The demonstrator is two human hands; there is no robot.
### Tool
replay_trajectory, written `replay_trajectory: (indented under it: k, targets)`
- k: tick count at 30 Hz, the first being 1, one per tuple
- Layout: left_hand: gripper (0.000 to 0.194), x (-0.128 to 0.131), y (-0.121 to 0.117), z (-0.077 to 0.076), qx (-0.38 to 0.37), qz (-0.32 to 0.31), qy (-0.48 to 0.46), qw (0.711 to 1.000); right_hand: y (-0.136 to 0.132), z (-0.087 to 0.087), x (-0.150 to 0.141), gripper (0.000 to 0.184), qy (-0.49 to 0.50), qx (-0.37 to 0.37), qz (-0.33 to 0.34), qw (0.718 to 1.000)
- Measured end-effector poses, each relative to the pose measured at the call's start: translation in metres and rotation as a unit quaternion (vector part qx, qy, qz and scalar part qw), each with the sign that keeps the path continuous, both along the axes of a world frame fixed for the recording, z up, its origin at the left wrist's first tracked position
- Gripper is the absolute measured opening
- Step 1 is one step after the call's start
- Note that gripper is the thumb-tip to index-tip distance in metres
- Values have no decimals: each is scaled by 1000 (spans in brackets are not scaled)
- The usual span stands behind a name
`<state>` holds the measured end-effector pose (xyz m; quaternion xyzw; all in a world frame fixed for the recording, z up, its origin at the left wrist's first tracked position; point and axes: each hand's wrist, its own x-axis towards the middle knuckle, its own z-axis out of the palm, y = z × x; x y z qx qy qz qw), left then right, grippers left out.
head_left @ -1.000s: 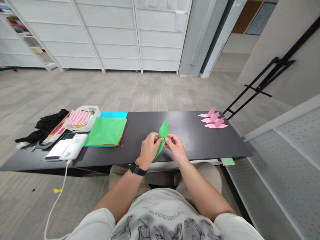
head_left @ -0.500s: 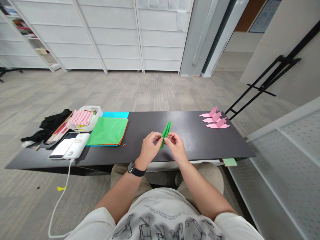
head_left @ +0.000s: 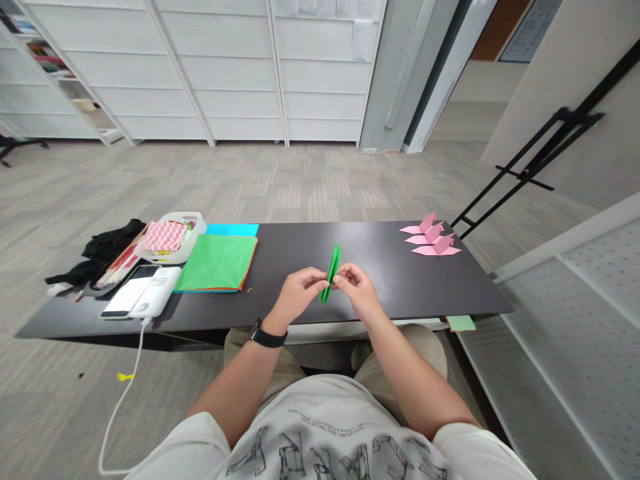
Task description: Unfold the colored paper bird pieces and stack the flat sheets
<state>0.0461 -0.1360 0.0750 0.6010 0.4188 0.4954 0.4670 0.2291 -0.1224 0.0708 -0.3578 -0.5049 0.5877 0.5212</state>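
A narrow, folded piece of green paper (head_left: 331, 275) is held over the middle of the dark table, its layers seen edge-on and its long side running away from me. My left hand (head_left: 300, 291) pinches it from the left between thumb and fingers. From the right, my right hand (head_left: 358, 288) pinches the same paper, fingertips close to those of the left. Several pink folded paper birds, among them the nearest pink paper bird (head_left: 437, 247), stand in a row at the table's far right.
Left of my hands lies a stack of green paper (head_left: 220, 260) with orange and blue edges. Beyond it are a white basket (head_left: 195, 233), a phone (head_left: 131, 291), a white power bank (head_left: 157, 292) with a cable, and black cloth (head_left: 107, 243). The dark table (head_left: 295, 240) is narrow.
The green paper has turned slightly more upright in view and sits a little lower. My left wrist has shifted left, and my right hand a little right. Both hands keep their pinch.
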Motion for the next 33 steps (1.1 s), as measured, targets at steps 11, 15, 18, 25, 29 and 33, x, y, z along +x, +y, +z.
replay_trajectory:
  k: [11, 15, 18, 25, 29, 33]
  targets:
    - [28, 2, 0, -7, 9, 58, -5, 998, 2, -12, 1, 33, -72, 78, 12, 994]
    - [23, 5, 2, -12, 49, 141, 13, 989, 3, -20, -5, 22, -105, 76, -50, 990]
    - [16, 6, 1, -9, 79, 148, 80, 983, 0, -19, -7, 17, -167, 122, -81, 975]
    - [16, 3, -2, 1, 102, 161, 147, 971, -5, -8, -6, 10, -204, 175, -64, 961]
    - [17, 2, -2, 2, 99, 170, 162, 967, -4, -11, -5, 9, -216, 174, -67, 958]
    - [15, 3, -2, 0, 109, 168, 147, 969, 0, -17, -5, 16, -178, 133, -52, 974]
